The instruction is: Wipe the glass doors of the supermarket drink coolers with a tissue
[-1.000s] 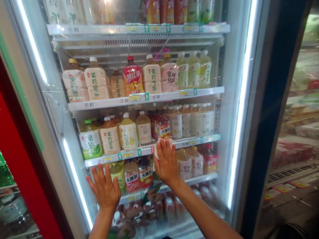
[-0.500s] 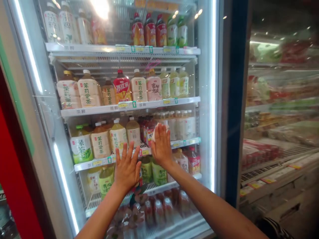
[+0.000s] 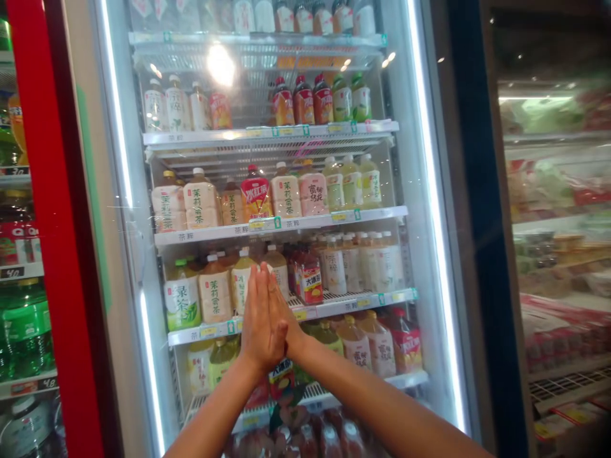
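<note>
My left hand lies flat, fingers stretched out together, on top of my right hand. Both press against the glass door of a lit drinks fridge. Only the right hand's finger edges and wrist show beside the left hand. I cannot see anything between the hands or under them. Behind the glass at hand height stand large tea bottles and a red-labelled bottle on a wire shelf.
More bottles fill the shelves above and below. A red fridge frame with green bottles stands on the left. A dark door frame and an open chiller with packaged goods are on the right.
My left hand slid up and right across the glass and now covers my right hand, which moved left. The white cloth seen under the right palm is now hidden. The view tilted up.
</note>
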### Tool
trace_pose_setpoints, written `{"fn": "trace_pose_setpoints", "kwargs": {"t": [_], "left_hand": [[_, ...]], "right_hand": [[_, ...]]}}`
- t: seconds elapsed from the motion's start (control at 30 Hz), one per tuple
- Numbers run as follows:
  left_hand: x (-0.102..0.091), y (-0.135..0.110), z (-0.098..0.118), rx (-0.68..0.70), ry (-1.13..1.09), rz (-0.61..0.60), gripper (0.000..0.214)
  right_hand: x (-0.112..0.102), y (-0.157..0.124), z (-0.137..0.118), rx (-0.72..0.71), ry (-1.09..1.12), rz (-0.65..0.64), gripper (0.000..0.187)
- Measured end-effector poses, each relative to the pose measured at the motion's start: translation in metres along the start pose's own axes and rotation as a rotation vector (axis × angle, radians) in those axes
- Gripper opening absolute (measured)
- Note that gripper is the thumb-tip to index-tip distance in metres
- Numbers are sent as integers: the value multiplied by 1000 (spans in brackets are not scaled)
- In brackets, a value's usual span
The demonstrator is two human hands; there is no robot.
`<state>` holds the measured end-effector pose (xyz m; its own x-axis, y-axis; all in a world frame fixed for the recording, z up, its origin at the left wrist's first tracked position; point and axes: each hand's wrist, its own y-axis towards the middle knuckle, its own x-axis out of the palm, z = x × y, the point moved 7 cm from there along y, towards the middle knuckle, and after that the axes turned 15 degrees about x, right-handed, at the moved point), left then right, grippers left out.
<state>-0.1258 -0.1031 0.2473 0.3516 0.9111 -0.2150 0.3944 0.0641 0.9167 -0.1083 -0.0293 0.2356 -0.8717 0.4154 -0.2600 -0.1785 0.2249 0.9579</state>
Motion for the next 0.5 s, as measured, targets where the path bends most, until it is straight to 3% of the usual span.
{"fn": "trace_pose_setpoints", "kwargs": {"t": [0.1,0.17,0.23,0.33,0.4,0.47,0.5], "left_hand": [[6,-58,13,1,44,-16,80],[6,-70,10,21,140,-29,79],[0,-49,-10,50,272,-76,79],[-22,23,-62,122,485,-183,77],[-42,67,-93,150,578,-198,71],[-56,83,-107,161,623,-209,68],[-59,77,-106,165,638,-218,68]], "right_hand": [[-13,-45,-12,-235,97,-188,91],[-30,-53,-10,-352,152,-333,99],[-54,-32,7,-361,117,-327,98],[-90,32,52,-225,-94,-72,85],[-103,66,77,-165,-220,51,81],[-105,83,92,-157,-302,104,82],[-104,86,96,-165,-326,116,84]]}}
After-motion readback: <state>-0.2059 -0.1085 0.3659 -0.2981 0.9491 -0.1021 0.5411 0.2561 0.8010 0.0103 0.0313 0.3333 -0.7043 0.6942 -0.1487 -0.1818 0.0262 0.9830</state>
